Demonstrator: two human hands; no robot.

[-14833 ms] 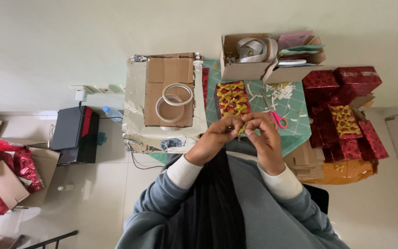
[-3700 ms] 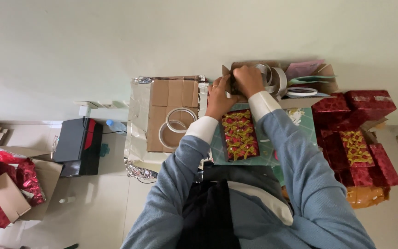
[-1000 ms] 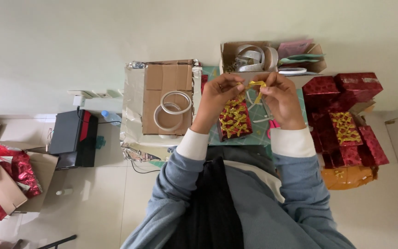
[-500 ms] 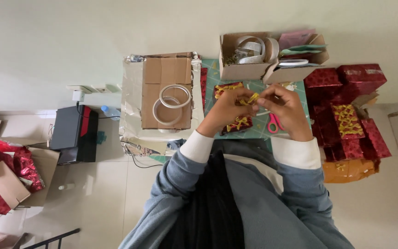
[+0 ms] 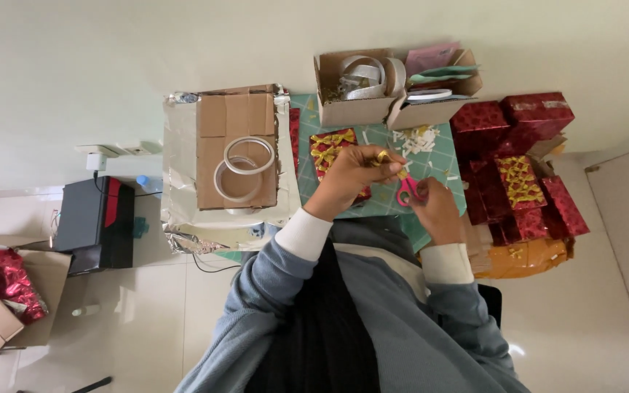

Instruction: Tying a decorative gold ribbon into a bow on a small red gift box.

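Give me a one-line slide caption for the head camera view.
Left hand pinches a gold ribbon while right hand grips pink-handled scissors over a green cutting mat.

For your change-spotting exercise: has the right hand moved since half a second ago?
Yes. The right hand has dropped from the gold ribbon toward the pink scissors, further from the cardboard box.

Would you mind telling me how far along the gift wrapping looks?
Done: a stack of red wrapped boxes sits at the right. In hand: the left hand pinches gold ribbon above a red-and-gold box; the right hand is at the pink scissors. Left: finishing that ribbon.
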